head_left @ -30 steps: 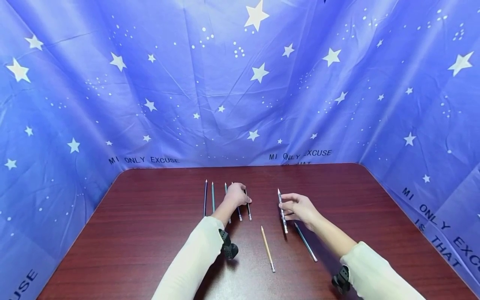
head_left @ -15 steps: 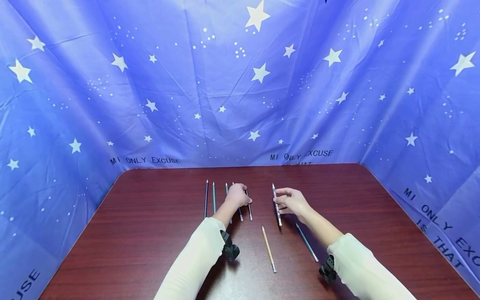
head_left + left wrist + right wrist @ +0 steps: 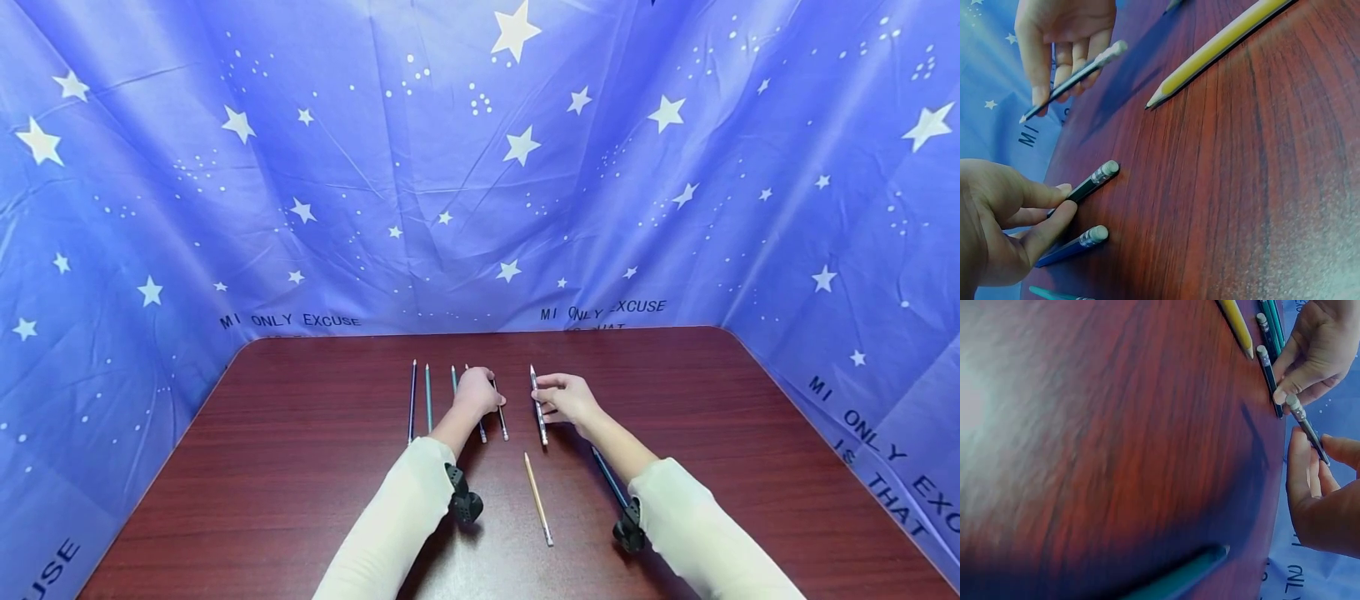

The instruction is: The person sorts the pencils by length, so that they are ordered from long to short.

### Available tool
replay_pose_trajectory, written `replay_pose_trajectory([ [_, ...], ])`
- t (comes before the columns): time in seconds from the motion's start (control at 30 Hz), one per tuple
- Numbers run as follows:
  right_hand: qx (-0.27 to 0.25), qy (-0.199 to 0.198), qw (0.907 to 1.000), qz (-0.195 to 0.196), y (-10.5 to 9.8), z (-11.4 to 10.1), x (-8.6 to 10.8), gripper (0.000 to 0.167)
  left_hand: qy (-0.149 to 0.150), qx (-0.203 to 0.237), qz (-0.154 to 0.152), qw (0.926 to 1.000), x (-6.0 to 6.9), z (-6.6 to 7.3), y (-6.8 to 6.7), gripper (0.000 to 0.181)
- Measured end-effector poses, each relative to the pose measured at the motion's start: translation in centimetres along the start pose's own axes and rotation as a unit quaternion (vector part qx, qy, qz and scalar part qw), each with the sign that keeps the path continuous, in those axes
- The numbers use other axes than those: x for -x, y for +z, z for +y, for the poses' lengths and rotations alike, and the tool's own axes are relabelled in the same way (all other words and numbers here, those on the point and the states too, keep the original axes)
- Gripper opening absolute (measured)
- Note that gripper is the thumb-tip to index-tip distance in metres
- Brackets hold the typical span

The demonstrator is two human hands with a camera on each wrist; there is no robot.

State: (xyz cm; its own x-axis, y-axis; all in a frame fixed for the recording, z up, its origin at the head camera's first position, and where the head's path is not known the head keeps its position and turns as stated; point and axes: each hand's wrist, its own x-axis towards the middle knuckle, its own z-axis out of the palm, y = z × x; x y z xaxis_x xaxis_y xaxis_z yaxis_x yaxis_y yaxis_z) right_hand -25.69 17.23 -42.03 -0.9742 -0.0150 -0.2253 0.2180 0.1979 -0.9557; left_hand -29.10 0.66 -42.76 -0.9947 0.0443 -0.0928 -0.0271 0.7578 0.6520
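Observation:
In the head view my left hand [image 3: 476,393] is over the right end of a row of pencils. Its thumb and finger pinch a dark pencil [image 3: 1092,184] lying on the table, eraser end toward me. A blue pencil [image 3: 1075,248] lies beside it, and teal pencils [image 3: 428,392] and a navy pencil [image 3: 412,404] are further left. To the right, my right hand [image 3: 567,398] holds a pale patterned pencil [image 3: 539,421] between thumb and fingers, tip pointing away. The left wrist view shows this pencil off the tabletop. My left hand partly covers the row.
A yellow pencil [image 3: 537,500] lies nearer me on the reddish-brown table [image 3: 262,467]. Under my right forearm is a dark teal pencil [image 3: 609,477], partly hidden by the wrist camera [image 3: 628,529]. A blue star-printed curtain [image 3: 420,183] surrounds the table's back and sides.
My right hand has moved left with the patterned pencil, closer to the row. My left hand stays nearly still; the dark pencil's eraser end has shifted slightly right.

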Motion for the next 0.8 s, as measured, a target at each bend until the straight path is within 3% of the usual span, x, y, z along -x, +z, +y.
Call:
replay_pose_trajectory([
  [0.3,0.000,0.007,0.9999,0.008,1.3,0.4,-1.4,0.036,-0.013,0.008,0.002,0.9999,-0.1,0.0,0.2,0.046],
  [0.8,0.005,0.016,0.9996,0.025,2.3,0.6,-2.6,0.034,0.001,0.012,0.007,0.9999,-0.1,-0.2,0.4,0.046],
])
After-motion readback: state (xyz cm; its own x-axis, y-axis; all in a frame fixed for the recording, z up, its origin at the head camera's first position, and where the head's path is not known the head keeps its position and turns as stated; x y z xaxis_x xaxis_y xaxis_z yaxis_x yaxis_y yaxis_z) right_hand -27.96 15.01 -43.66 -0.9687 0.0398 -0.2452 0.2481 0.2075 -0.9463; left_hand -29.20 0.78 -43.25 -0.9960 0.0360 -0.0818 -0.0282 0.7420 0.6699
